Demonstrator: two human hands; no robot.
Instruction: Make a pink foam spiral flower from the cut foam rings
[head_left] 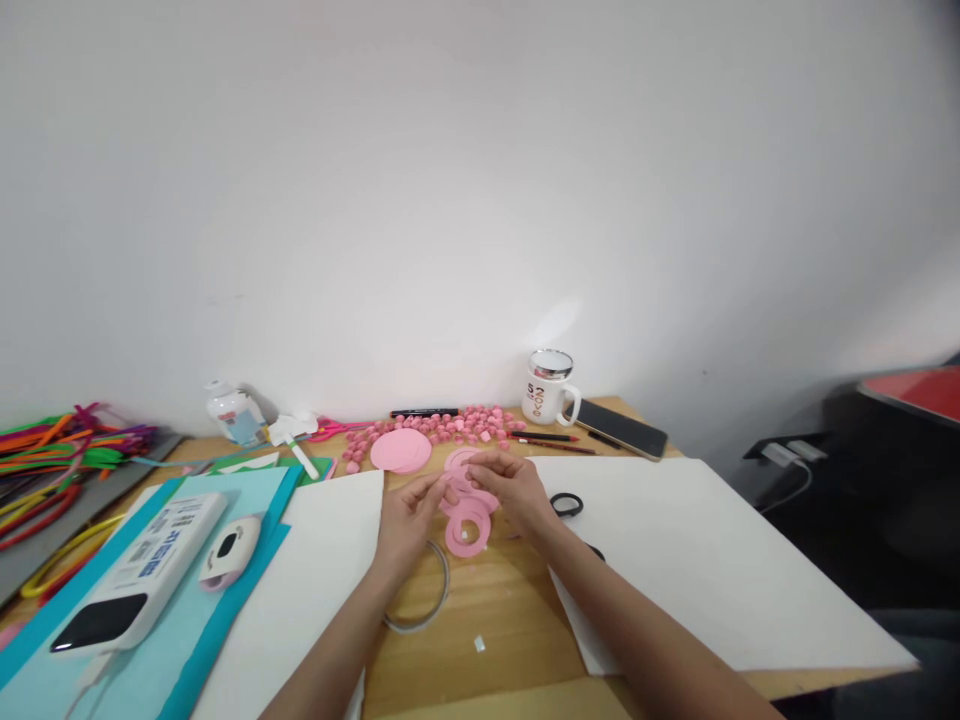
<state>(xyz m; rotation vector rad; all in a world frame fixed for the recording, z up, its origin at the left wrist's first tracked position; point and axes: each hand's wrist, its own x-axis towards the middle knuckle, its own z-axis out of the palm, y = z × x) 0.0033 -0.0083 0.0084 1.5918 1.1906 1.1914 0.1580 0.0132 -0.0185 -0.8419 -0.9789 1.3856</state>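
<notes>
My left hand (pixel 411 512) and my right hand (pixel 514 488) meet over the middle of the table, fingertips close together. Both are closed in a pinch; whatever is between the fingers is too small or hidden to make out. Just behind and below the fingertips lie several pink paper rings (pixel 484 541), overlapping one another and partly covered by my hands. A thin roll of tape (pixel 446 590) lies under my left wrist. Scissors with black handles (pixel 566 504) show in part beside my right forearm. A small whitish square (pixel 480 644) rests on the wood nearer to me.
Pink paper discs (pixel 401 450) and many small pink pieces (pixel 457 425) lie at the back. A mug (pixel 547 388), phone (pixel 626 428) and pencils (pixel 555 436) stand right of them. White sheets (pixel 705 560) flank the hands. A power bank (pixel 142 570) lies left on blue folders.
</notes>
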